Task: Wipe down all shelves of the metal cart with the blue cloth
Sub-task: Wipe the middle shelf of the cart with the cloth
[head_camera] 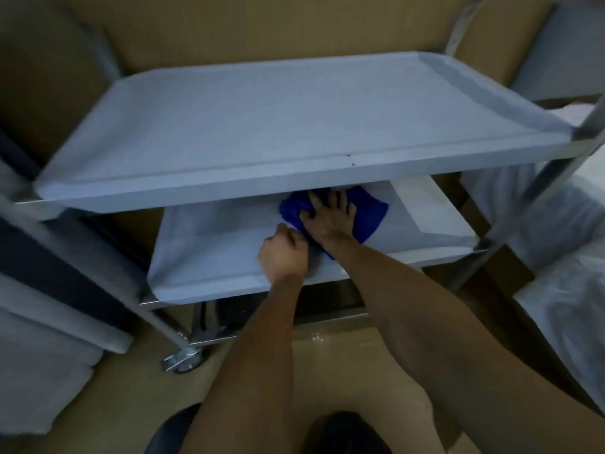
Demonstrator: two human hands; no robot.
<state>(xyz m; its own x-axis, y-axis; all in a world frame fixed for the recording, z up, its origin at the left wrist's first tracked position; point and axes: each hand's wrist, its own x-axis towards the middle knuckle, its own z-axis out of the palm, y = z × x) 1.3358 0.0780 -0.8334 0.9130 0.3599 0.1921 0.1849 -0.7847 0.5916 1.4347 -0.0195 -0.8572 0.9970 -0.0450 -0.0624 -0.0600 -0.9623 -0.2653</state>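
Observation:
The metal cart's top shelf (294, 119) fills the upper middle of the head view. Below it lies the middle shelf (212, 244), its back half hidden under the top one. A blue cloth (370, 211) lies spread on the middle shelf, right of centre. My right hand (330, 214) presses flat on the cloth with fingers spread. My left hand (283, 253) rests as a fist on the shelf, right beside the cloth's left edge; no cloth shows inside it.
The cart's right post (537, 188) and a caster wheel (181, 358) frame the shelves. Brown cardboard (262, 24) stands behind. White wrapped bundles crowd the right (563, 306) and the left (42, 371). My knees are at the bottom edge.

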